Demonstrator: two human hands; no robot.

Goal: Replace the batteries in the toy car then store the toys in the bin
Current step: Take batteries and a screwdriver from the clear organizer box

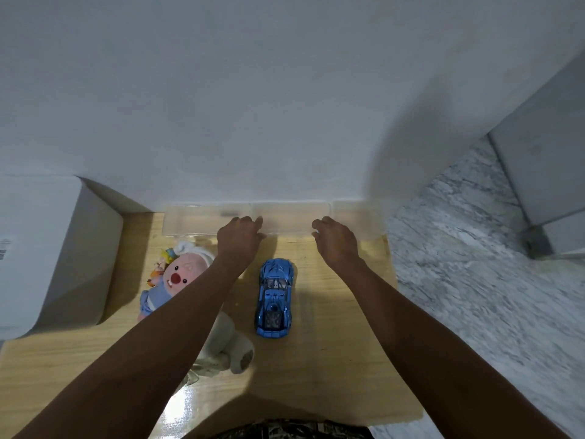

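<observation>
Glossy blue toy car (274, 297) sits wheels-down on the wooden counter (332, 359), nose toward the clear bin (202, 218). Left hand (239, 240) and right hand (337, 240) curl their fingers on the bin's near rim, beyond the car.

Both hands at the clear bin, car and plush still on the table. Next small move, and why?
Probably draw the clear bin toward the body. Left hand and right hand hold its near rim, it sits against the wall, and the blue toy car and pink plush lie outside it.
</observation>
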